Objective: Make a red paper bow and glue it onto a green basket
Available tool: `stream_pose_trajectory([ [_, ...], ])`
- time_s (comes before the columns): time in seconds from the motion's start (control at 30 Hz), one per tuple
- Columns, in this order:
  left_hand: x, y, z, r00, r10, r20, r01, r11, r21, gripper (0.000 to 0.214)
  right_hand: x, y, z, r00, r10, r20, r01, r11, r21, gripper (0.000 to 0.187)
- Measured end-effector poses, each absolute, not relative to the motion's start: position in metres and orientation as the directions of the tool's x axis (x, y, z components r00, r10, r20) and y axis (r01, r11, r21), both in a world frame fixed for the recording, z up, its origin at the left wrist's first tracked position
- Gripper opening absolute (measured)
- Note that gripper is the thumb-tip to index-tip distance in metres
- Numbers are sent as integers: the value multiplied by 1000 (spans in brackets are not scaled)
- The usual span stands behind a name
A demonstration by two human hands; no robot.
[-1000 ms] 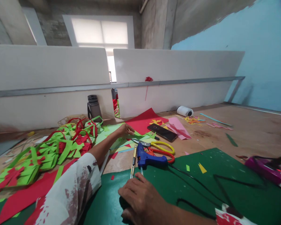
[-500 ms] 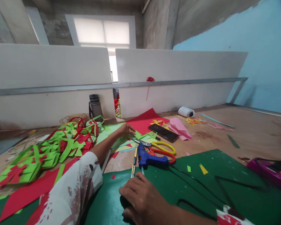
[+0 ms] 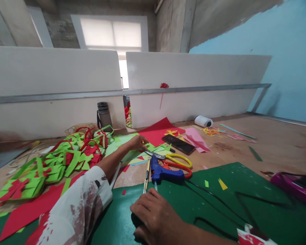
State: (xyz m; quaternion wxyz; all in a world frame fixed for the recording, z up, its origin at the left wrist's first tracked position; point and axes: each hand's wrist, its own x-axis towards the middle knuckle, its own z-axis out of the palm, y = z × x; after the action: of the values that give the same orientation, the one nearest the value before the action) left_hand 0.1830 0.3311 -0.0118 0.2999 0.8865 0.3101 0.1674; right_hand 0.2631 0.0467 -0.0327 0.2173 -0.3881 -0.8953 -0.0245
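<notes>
My left hand (image 3: 137, 142) reaches forward to the pile of cut green paper (image 3: 158, 148), its thumb and fingers closed at the pile's edge on what seems to be a small green paper piece, mostly hidden. My right hand (image 3: 156, 212) rests on the green mat (image 3: 112, 217), holding nothing visible. Its fingers are loosely bent, apart from the thumb. Just beyond it lie a blue glue gun (image 3: 165, 173) and a yellow utility knife (image 3: 147, 175). Behind the glue gun are scissors with a yellow handle (image 3: 181, 159) and an orange-red handle (image 3: 183, 167).
Green and red paper baskets (image 3: 48, 166) are heaped at left, before a dark bottle (image 3: 104, 117). A phone (image 3: 178, 144), pink paper (image 3: 197, 139) and a white roll (image 3: 202, 121) lie farther back. A black cord (image 3: 211, 194) crosses the mat; a purple power strip (image 3: 293, 187) sits right.
My left hand's fingers have drawn together and dipped slightly at the green paper. My right hand stays in place on the mat. The view has shifted very slightly.
</notes>
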Motion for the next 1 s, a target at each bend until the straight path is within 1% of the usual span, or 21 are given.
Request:
stream_pose_trajectory([
  [0.4,185,336,-18,706,697,125,465,-589,660,30,264,48,-36,-603,661,447,700,707,-101,28],
  [0.57,188,338,-20,692,709,133,467,-581,667,31,264,48,-36,-606,671,427,706,701,-101,27],
  [0.9,198,337,-27,601,754,266,453,-595,663,30,265,49,-38,-614,665,426,694,711,-110,28],
  [1.0,199,338,-28,569,771,285,456,-585,671,30,265,51,-40,-616,660,430,691,715,-107,27],
])
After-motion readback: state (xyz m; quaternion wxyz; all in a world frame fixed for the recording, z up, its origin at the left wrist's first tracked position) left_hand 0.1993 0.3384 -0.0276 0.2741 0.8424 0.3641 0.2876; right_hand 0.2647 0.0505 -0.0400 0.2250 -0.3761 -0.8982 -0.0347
